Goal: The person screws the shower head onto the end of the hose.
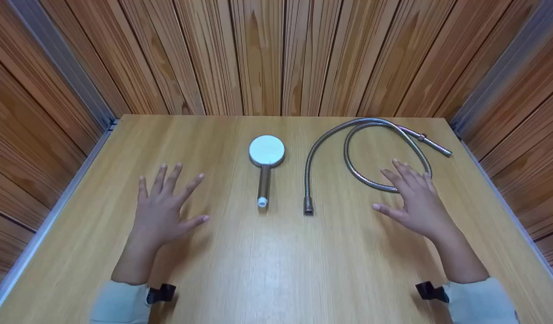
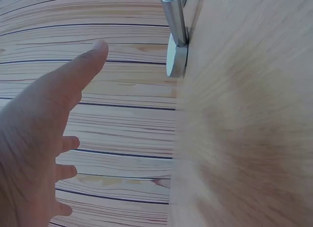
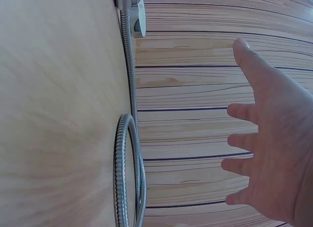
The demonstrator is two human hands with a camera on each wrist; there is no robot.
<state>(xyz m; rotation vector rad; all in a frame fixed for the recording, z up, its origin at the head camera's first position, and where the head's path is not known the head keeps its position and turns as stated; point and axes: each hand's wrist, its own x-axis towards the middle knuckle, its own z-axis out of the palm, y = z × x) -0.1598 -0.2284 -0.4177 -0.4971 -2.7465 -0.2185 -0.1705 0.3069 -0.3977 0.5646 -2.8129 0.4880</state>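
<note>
A shower head with a round white face and a grey-brown handle lies in the middle of the table, its white threaded end towards me. To its right a metal shower hose lies in a loose loop, one end fitting near the handle and the other at the far right. My left hand is spread above the table, left of the shower head, holding nothing. Over the hose's near right part hovers my right hand, fingers spread and holding nothing; it hides a bit of the loop. In the right wrist view the hose is apart from the hand.
The wooden table meets a wood-plank wall at the back. Plank panels with metal frame strips stand on both sides. Each sleeve cuff has a small black device on it.
</note>
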